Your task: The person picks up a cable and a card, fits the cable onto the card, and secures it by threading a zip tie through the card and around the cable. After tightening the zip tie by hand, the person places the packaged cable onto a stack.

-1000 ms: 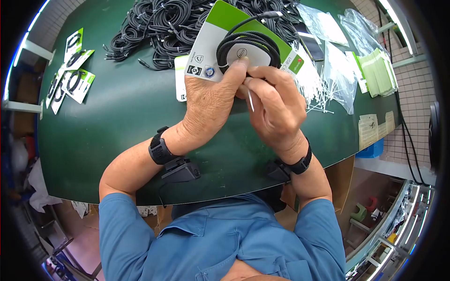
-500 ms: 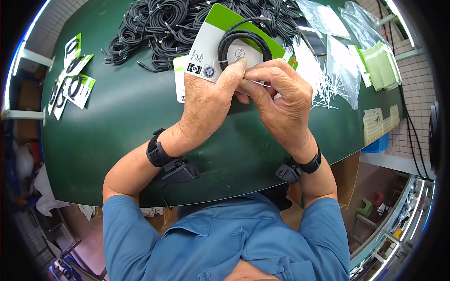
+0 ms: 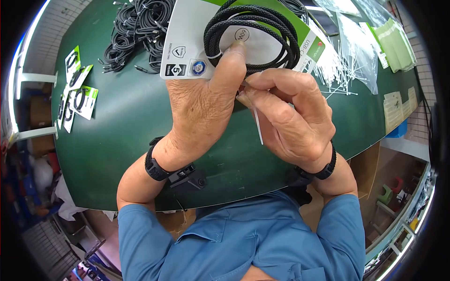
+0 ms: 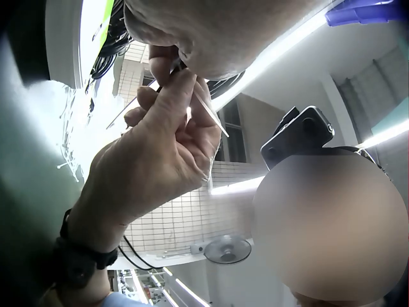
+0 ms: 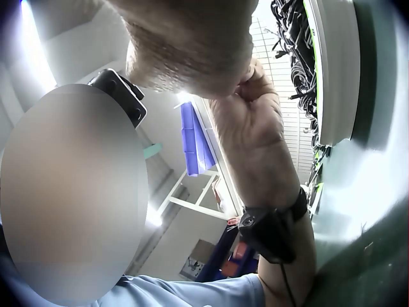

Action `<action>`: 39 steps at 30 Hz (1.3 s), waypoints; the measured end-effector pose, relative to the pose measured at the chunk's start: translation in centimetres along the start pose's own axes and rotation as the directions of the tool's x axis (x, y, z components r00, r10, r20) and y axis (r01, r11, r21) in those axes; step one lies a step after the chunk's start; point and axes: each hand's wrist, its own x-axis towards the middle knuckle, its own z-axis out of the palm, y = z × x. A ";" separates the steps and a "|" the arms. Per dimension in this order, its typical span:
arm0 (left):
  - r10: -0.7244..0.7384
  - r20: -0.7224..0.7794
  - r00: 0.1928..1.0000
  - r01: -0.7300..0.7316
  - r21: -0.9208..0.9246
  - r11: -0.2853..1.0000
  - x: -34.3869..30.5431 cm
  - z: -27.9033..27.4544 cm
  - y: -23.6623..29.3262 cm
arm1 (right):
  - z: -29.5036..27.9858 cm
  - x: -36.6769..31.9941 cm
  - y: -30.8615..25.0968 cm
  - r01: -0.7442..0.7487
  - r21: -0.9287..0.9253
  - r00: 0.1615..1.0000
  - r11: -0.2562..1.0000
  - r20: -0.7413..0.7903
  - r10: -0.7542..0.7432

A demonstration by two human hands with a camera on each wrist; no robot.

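My left hand (image 3: 201, 107) grips a green and white cardboard package card (image 3: 180, 35), its thumb pressed on the card's front inside a coil. That coil is a black braided USB cable (image 3: 291, 40) lying against the card. Close beside the thumb, at the card's lower edge, my right hand (image 3: 297, 117) pinches a thin white cable tie (image 3: 258, 127) between thumb and forefinger, and its tail hangs down. The left wrist view shows the right hand (image 4: 147, 160) from below, with the tie (image 4: 214, 118) sticking out of its fingers. Part of the tie behind the fingertips is hidden.
Bundled black cables (image 3: 133, 35) are heaped at the back of the green table (image 3: 117, 140). Loose white cable ties (image 3: 330, 68) and a clear plastic bag (image 3: 358, 51) lie right. Carded cables (image 3: 84, 103) lie far left; a stack of green cards (image 3: 396, 47) sits far right.
The card and both hands now appear larger, nearer the head camera. The tie's tail, which pointed right half a second ago, hangs down again. The right hand stays beside the left thumb.
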 end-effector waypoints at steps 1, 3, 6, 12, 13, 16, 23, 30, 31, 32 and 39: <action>-0.023 -0.015 1.000 0.023 -0.005 1.000 -0.1 0.2 0.2 | 0.0 -0.1 0.0 0.010 -0.001 1.000 1.000 0.007 -0.010; -0.046 -0.024 0.999 0.046 -0.006 0.999 -0.2 0.1 0.0 | 0.0 -0.2 -0.1 0.016 -0.002 1.000 1.000 0.008 -0.016; 0.171 0.028 0.985 -0.173 0.105 0.979 0.0 -0.3 -1.2 | 0.2 -0.3 -0.2 0.017 0.039 1.000 0.999 0.006 -0.017; 0.209 -0.053 0.976 -0.188 0.263 0.946 0.2 0.4 -0.3 | 0.3 -0.1 -0.6 0.008 0.051 1.000 0.999 0.005 -0.008; 0.167 -0.061 0.984 -0.150 0.223 0.963 0.2 0.5 0.0 | 0.3 -0.1 -0.8 -0.013 0.067 1.000 0.998 0.010 0.012; 0.042 -0.072 0.997 -0.034 0.102 0.994 0.2 0.6 0.5 | 0.3 -0.1 -0.8 -0.032 0.085 0.999 0.996 0.012 0.031; 0.029 -0.072 0.997 -0.029 0.007 1.000 0.5 0.6 0.3 | 0.3 -0.3 -0.8 -0.028 0.098 1.000 0.995 -0.005 0.029; 0.036 -0.019 0.999 -0.033 0.117 0.993 0.3 0.2 0.4 | 0.9 -0.3 -0.3 0.098 0.101 0.992 0.990 -0.091 -0.089; 0.035 -0.016 0.999 -0.032 0.119 0.992 0.3 0.1 0.3 | 0.8 -0.4 -0.5 0.095 0.101 0.992 0.990 -0.093 -0.086; 0.070 -0.009 0.998 -0.067 0.175 0.982 0.2 0.1 0.2 | 0.5 -0.5 -0.7 0.060 0.117 0.997 0.991 -0.062 -0.053; 0.000 -0.017 1.000 0.001 0.094 0.996 0.1 0.0 0.6 | 0.5 -0.8 -0.8 0.038 0.154 0.999 0.987 -0.039 -0.033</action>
